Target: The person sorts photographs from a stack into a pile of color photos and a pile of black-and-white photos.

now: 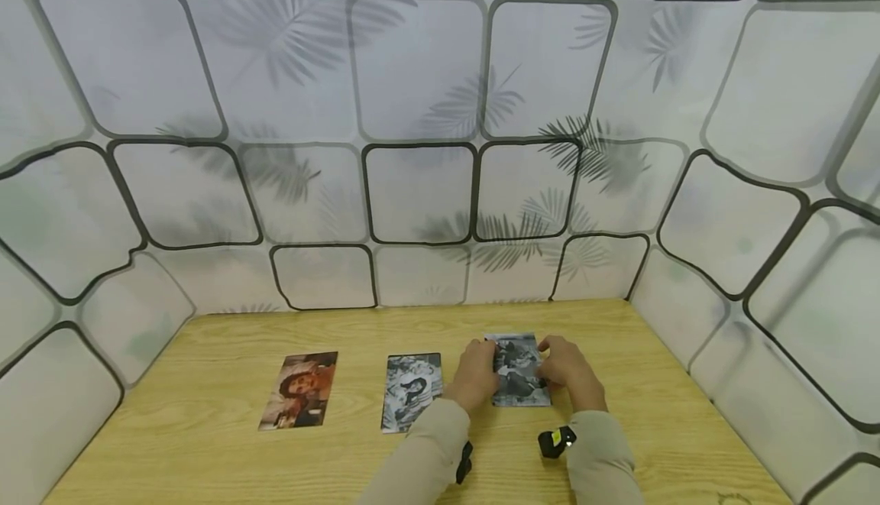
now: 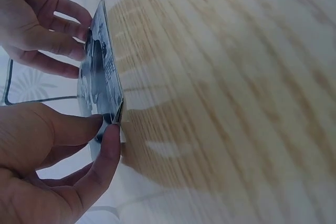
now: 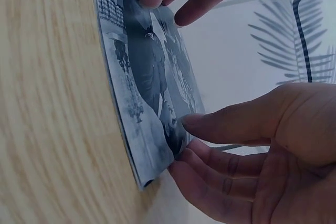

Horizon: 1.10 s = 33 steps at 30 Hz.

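A black-and-white photo print (image 1: 517, 375) is at the right of the table, between both hands. My left hand (image 1: 476, 377) pinches its left edge, thumb (image 2: 79, 128) on the picture face and forefinger at the rim. On the opposite edge, my right hand (image 1: 571, 371) grips it with the thumb (image 3: 210, 124) on the face and the other fingers at the edge. In the left wrist view the print (image 2: 100, 72) stands very close to the wood; its rim looks layered, but whether several prints are stacked I cannot tell.
Another black-and-white photo (image 1: 411, 390) lies left of my left hand. Farther left lies a reddish-brown colour photo (image 1: 301, 390). The wooden table (image 1: 206, 383) meets patterned fabric walls (image 1: 419, 192) at the back and sides.
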{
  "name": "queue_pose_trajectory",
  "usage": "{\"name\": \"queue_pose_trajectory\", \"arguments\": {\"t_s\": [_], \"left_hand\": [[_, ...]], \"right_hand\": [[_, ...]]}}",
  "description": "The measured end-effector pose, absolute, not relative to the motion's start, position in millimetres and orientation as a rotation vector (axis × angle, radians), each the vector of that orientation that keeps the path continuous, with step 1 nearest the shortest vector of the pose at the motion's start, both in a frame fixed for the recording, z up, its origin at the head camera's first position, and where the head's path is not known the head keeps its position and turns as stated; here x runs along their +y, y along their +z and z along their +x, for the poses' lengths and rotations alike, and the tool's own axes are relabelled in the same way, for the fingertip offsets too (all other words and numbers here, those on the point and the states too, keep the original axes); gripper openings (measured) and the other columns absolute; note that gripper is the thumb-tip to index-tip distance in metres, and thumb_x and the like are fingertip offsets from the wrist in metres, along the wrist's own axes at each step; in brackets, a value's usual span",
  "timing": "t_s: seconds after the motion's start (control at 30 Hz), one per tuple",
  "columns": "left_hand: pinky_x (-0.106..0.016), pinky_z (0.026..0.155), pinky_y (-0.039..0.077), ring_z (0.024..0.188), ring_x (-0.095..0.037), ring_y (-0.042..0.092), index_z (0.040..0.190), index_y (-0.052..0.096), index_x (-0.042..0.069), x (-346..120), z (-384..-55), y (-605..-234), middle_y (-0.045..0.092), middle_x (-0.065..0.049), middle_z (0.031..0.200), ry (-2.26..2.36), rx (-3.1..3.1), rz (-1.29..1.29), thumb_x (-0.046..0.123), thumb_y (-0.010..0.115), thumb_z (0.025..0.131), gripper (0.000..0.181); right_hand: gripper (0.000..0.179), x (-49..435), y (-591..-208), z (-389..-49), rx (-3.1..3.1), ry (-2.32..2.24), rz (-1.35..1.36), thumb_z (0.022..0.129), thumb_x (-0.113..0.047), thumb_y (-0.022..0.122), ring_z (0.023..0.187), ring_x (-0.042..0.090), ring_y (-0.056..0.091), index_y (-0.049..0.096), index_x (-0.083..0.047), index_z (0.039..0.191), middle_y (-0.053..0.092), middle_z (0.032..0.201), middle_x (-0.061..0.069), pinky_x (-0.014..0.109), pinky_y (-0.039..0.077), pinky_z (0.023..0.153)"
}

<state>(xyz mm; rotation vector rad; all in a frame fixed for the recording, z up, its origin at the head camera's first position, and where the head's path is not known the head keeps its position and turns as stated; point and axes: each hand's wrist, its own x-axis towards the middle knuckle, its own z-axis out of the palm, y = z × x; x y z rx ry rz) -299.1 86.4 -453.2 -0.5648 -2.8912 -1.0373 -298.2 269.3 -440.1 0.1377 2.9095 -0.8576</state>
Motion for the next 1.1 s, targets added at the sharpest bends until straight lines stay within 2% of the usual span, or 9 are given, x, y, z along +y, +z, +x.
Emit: {"name": "queue_pose_trajectory", "arguments": {"t_s": [0.13, 0.23, 0.5, 0.63, 0.77, 1.1], "left_hand": [[-0.048, 0.094, 0.056, 0.107, -0.037, 0.064, 0.121, 0.067, -0.004, 87.4, -297.8, -452.3, 0.064, -0.021, 0.116, -1.03, -2.898, -0.563, -0.005, 0.076, 0.085, 0.037], [-0.048, 0.093, 0.056, 0.107, -0.037, 0.064, 0.12, 0.067, -0.003, 88.0, -297.8, -453.6, 0.064, -0.02, 0.115, -1.027, -2.901, -0.56, -0.004, 0.077, 0.085, 0.037], [-0.047, 0.088, 0.058, 0.105, -0.035, 0.064, 0.121, 0.067, -0.002, 89.7, -298.2, -455.3, 0.064, -0.019, 0.114, -1.034, -2.93, -0.531, -0.004, 0.077, 0.086, 0.036], [-0.044, 0.082, 0.056, 0.097, -0.032, 0.063, 0.113, 0.068, -0.002, 89.9, -298.6, -456.5, 0.064, -0.017, 0.107, -1.003, -2.921, -0.544, -0.004, 0.079, 0.084, 0.031], [-0.041, 0.076, 0.053, 0.089, -0.029, 0.06, 0.103, 0.068, -0.001, 90.5, -299.1, -458.4, 0.064, -0.014, 0.097, -0.953, -2.905, -0.565, -0.003, 0.081, 0.082, 0.025], [-0.042, 0.079, 0.055, 0.092, -0.028, 0.06, 0.108, 0.068, -0.002, 90.9, -299.5, -459.6, 0.065, -0.015, 0.1, -1.026, -2.894, -0.565, -0.005, 0.078, 0.082, 0.027]], "right_hand": [[0.047, 269.7, -440.4, -299.9, 2.947, -0.779, 0.126, 0.083, -0.004, 0.075, 0.087, 0.029, 0.062, 0.061, 0.01, 0.127, 0.066, 0.119, 0.029, 0.046, 0.054, 0.083], [0.047, 269.3, -441.2, -300.0, 2.95, -0.763, 0.135, 0.083, -0.003, 0.075, 0.091, 0.031, 0.06, 0.061, 0.01, 0.126, 0.066, 0.12, 0.029, 0.047, 0.052, 0.085], [0.046, 268.4, -443.1, -301.6, 2.926, -0.752, 0.162, 0.085, -0.003, 0.074, 0.091, 0.031, 0.059, 0.061, 0.01, 0.126, 0.065, 0.119, 0.028, 0.046, 0.051, 0.084], [0.044, 267.9, -443.3, -301.6, 2.923, -0.74, 0.169, 0.085, -0.004, 0.074, 0.092, 0.032, 0.059, 0.062, 0.01, 0.126, 0.066, 0.119, 0.028, 0.046, 0.052, 0.084], [0.043, 267.4, -443.1, -300.8, 2.914, -0.741, 0.173, 0.086, -0.003, 0.073, 0.091, 0.031, 0.059, 0.062, 0.01, 0.126, 0.066, 0.118, 0.027, 0.042, 0.051, 0.079], [0.043, 267.5, -443.9, -299.1, 2.9, -0.77, 0.202, 0.087, -0.003, 0.073, 0.086, 0.028, 0.06, 0.062, 0.01, 0.126, 0.066, 0.114, 0.026, 0.037, 0.051, 0.073]]}}
